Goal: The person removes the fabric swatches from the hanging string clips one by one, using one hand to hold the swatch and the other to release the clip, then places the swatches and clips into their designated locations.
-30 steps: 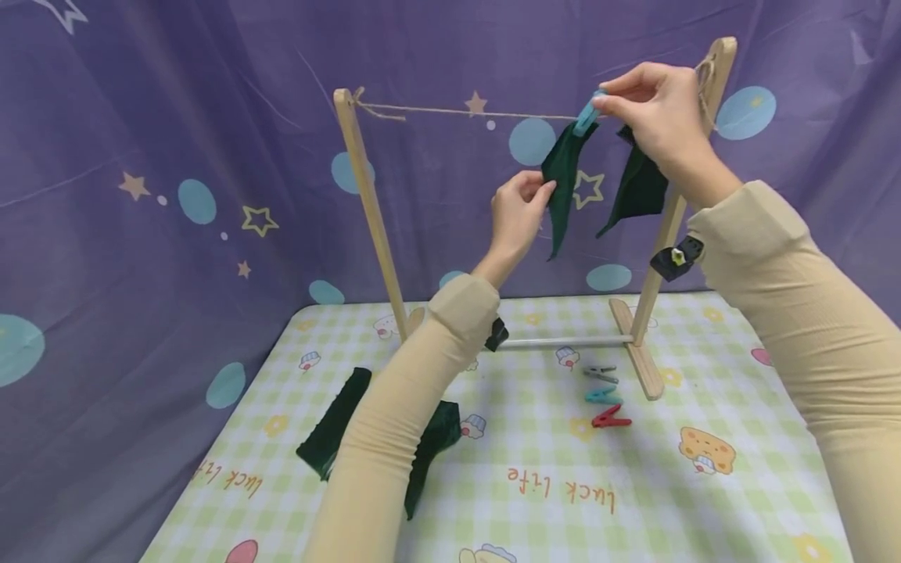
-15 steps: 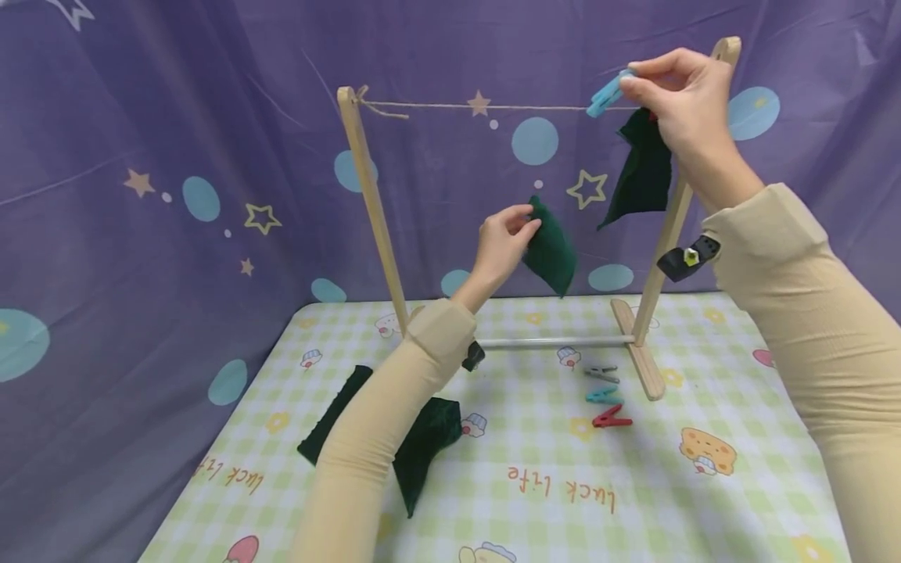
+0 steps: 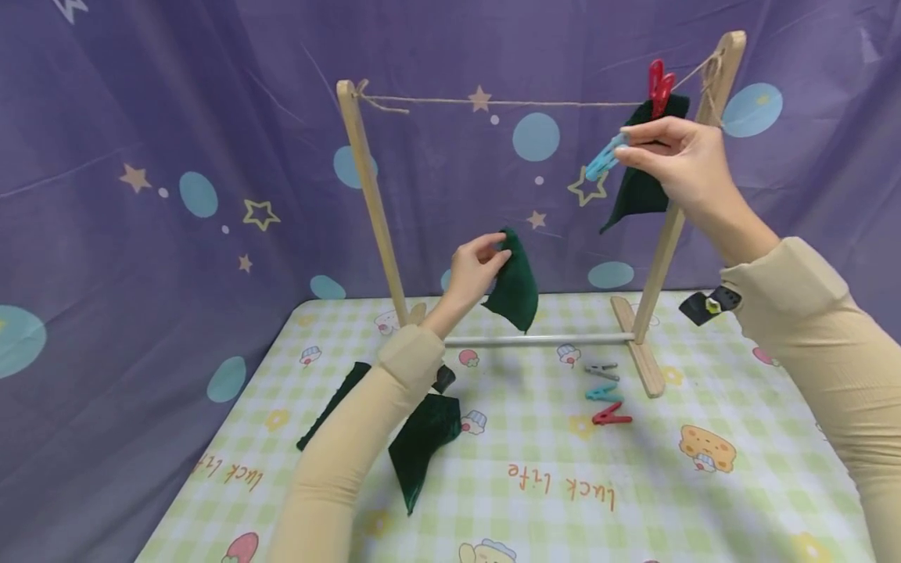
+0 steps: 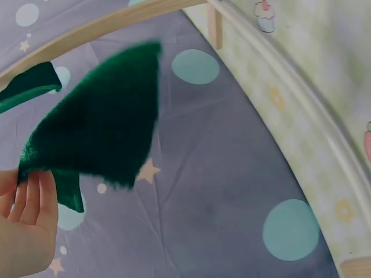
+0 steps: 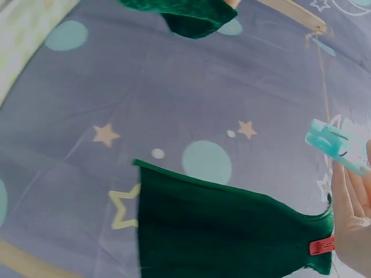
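Note:
My left hand (image 3: 473, 275) pinches a dark green cloth (image 3: 517, 283) by its upper corner; the cloth hangs below the string, in front of the curtain. In the left wrist view the same green cloth (image 4: 98, 121) spreads out from the fingertips. Thumb and fingers of my right hand (image 3: 686, 160) pinch a light blue clothespin (image 3: 605, 159), which is off the string and grips no cloth. Behind that hand, a second green cloth (image 3: 639, 191) hangs from the string (image 3: 436, 100) under a red clothespin (image 3: 659, 87); the hand hides part of it.
A wooden stand (image 3: 373, 211) holds the string between two posts. Grey (image 3: 601, 371), blue (image 3: 604, 393) and red clothespins (image 3: 611, 414) lie on the checkered tablecloth (image 3: 542, 446). More green cloth (image 3: 425, 446) lies at the left, partly behind the left forearm.
The blue clothespin came off the string and the cloth, then moved down in my right hand. My left hand drew the green cloth down and to the left.

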Available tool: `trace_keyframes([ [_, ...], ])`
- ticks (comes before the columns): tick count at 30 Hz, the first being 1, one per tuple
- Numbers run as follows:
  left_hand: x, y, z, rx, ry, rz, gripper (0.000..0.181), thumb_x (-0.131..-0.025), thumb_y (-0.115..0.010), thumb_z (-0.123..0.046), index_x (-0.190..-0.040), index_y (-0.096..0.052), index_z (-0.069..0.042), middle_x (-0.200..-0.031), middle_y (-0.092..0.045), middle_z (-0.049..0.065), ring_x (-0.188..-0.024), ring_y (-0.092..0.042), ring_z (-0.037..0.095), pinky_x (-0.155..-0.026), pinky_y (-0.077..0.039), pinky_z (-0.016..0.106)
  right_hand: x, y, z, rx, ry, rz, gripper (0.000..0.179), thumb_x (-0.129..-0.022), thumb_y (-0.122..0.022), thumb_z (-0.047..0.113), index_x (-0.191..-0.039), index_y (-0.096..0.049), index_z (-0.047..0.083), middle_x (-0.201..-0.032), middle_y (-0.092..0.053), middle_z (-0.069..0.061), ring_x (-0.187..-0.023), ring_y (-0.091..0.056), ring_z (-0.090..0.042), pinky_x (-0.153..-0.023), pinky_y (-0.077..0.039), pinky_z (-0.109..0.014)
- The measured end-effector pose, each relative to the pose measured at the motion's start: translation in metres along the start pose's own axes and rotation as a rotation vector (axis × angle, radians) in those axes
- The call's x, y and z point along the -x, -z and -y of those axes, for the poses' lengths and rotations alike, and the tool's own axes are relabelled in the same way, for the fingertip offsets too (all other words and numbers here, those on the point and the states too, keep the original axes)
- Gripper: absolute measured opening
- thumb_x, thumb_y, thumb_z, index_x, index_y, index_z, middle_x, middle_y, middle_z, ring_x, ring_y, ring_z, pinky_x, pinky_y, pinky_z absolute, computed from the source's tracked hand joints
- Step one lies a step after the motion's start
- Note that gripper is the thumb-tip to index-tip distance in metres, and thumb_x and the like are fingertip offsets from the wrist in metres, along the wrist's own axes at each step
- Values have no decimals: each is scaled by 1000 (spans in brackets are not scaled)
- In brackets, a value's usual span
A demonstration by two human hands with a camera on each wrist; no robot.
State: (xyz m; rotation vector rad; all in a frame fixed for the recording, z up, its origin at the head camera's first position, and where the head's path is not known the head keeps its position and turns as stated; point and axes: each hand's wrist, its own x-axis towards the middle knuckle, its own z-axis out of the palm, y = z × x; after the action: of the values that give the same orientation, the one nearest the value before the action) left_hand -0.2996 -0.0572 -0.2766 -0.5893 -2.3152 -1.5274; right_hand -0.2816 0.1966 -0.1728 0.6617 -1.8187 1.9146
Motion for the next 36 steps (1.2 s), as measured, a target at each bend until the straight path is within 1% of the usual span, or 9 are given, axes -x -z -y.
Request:
trace_keyframes([
  [7,12,10,10,30,37,4,29,-85,-59,-8,-113,-59,-1,-77,-63,18,-56,-52,6,-52,-43,19,22,5,-14,214,-47,50,23,-76,-68,7,-99,-67,8,-90,-66,9,-80,-61,-1,-71,-44,-10],
  [13,28,17,17,52,76,49,31,-85,-58,-8,-115,-58,-2,-80,-63,19,-58,-54,7,-56,-49,26,49,12,-30,333,-115,121,29,-79,-67,13,-107,-64,8,-89,-66,15,-83,-61,1,-70,-44,-11],
  [18,42,22,22,36,101,89,32,-86,-57,-8,-117,-56,-2,-84,-63,19,-62,-57,11,-56,-49,26,73,19,-45,422,-203,170,34,-79,-67,19,-111,-61,8,-89,-64,18,-84,-60,2,-70,-44,-11],
  [21,48,23,26,21,110,111,32,-87,-56,-9,-118,-56,-3,-87,-63,17,-64,-57,13,-55,-49,27,85,21,-54,428,-251,194,37,-79,-67,19,-112,-59,5,-90,-64,18,-84,-60,2,-71,-45,-12],
  [24,55,23,30,13,116,133,32,-87,-56,-9,-119,-56,-2,-87,-63,17,-64,-58,14,-54,-49,27,96,23,-63,401,-289,226,37,-79,-67,15,-112,-58,1,-91,-65,16,-84,-61,1,-70,-47,-14],
  [28,66,22,34,24,130,163,31,-87,-55,-7,-118,-55,0,-85,-61,19,-61,-58,12,-53,-49,28,112,25,-75,384,-307,299,36,-80,-66,14,-112,-57,0,-92,-64,15,-84,-60,2,-69,-48,-16],
  [32,77,19,36,30,157,195,31,-88,-55,-8,-118,-56,-3,-86,-61,16,-54,-53,9,-47,-48,31,127,27,-86,355,-319,370,37,-81,-64,11,-113,-54,-5,-96,-62,17,-86,-59,2,-69,-49,-19],
  [34,82,18,37,23,170,208,31,-88,-55,-10,-119,-56,-5,-86,-61,15,-53,-53,9,-48,-49,35,135,26,-91,342,-338,394,38,-81,-64,10,-113,-52,-7,-100,-62,11,-87,-59,2,-70,-49,-20],
  [36,88,17,37,19,176,219,31,-88,-55,-10,-119,-56,-6,-88,-61,14,-54,-54,10,-49,-49,36,141,25,-95,345,-353,415,39,-81,-64,10,-113,-52,-9,-105,-62,-2,-87,-59,1,-71,-49,-21],
])
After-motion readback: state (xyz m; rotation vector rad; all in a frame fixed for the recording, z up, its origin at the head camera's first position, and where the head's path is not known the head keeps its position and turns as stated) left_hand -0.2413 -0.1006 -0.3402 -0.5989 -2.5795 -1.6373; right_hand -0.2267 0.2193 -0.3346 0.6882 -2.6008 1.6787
